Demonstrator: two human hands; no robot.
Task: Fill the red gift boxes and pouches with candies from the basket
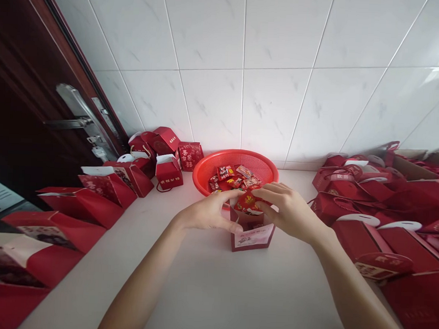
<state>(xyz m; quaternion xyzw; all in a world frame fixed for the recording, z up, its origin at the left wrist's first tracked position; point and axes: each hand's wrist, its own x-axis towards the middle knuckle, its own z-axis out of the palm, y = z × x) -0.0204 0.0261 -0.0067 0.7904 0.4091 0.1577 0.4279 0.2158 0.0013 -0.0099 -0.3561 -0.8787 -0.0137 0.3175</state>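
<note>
A small open red box (pixel 252 237) with a pale pink label stands upright on the white table, in front of a red plastic basket (pixel 212 160). My left hand (pixel 211 212) is wrapped round the box's left side, thumb at its front edge. Above the box's opening, my right hand (pixel 285 207) holds a red candy packet (pixel 247 202) by its right side; the left fingertips are close to the packet's other side. Several small wrapped candies (pixel 235 181) lie inside the basket.
Red boxes (pixel 110 188) line the table's left side, with more (pixel 169 171) beside the basket. Many red boxes (pixel 363 236) with white tops are piled at the right. A tiled wall (pixel 208 105) is behind; a dark door (pixel 21 75) is at the left.
</note>
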